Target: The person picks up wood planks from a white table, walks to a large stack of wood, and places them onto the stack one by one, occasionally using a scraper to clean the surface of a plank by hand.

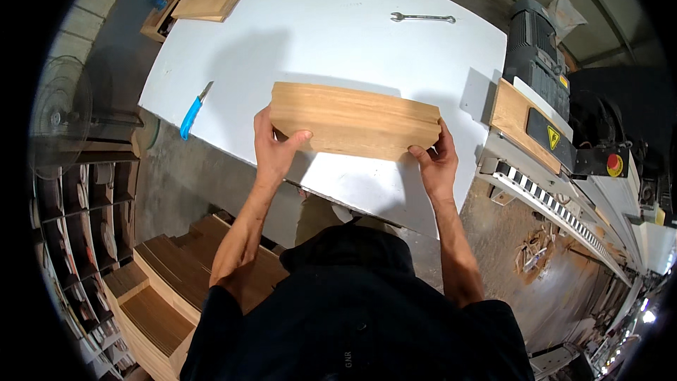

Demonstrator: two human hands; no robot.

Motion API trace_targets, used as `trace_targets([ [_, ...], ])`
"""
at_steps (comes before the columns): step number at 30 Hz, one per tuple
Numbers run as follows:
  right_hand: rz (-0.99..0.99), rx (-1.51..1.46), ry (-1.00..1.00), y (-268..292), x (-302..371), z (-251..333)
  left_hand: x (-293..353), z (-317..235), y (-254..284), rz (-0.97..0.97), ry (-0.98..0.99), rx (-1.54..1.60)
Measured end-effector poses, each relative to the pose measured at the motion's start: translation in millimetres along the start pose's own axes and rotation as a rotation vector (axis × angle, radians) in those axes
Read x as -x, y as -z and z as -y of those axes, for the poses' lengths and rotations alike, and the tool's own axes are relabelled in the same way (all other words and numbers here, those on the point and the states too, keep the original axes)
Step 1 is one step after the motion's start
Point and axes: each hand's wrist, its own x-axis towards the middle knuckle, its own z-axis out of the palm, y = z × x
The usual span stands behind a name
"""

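Note:
A light-brown wooden board (356, 121), with grooves running along its length, is held above the near part of a white tabletop (338, 35). My left hand (276, 147) grips its left end, thumb on the near face. My right hand (434, 162) has hold of the right end, thumb at the lower corner; the fingers behind the board are partly hidden. To the left on the table lies a blue-handled knife (190, 118) with its blade pointing away. A combination wrench (423, 18) rests at the far right of the table.
Another stack of wooden boards (208, 2) lies at the table's far left corner. On the right stands a machine with a dark motor (532, 49) and a red stop button (615, 164). Wooden boxes (159, 303) and shelving (84, 240) are at the lower left, below a fan (62, 116).

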Motion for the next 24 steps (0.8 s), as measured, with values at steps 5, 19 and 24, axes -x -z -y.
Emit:
trace_targets([
  [5,0.157,0.156,0.2,-1.0,7.7,-16.3,33.2,48.4,2.1,-0.102,-0.078,0.204],
  [19,0.315,0.157,0.052,4.1,20.2,-33.5,46.3,49.4,17.0,0.087,-0.032,0.392],
  [24,0.301,0.261,0.071,22.6,6.6,-33.1,33.6,57.1,19.4,0.093,-0.076,0.309],
])
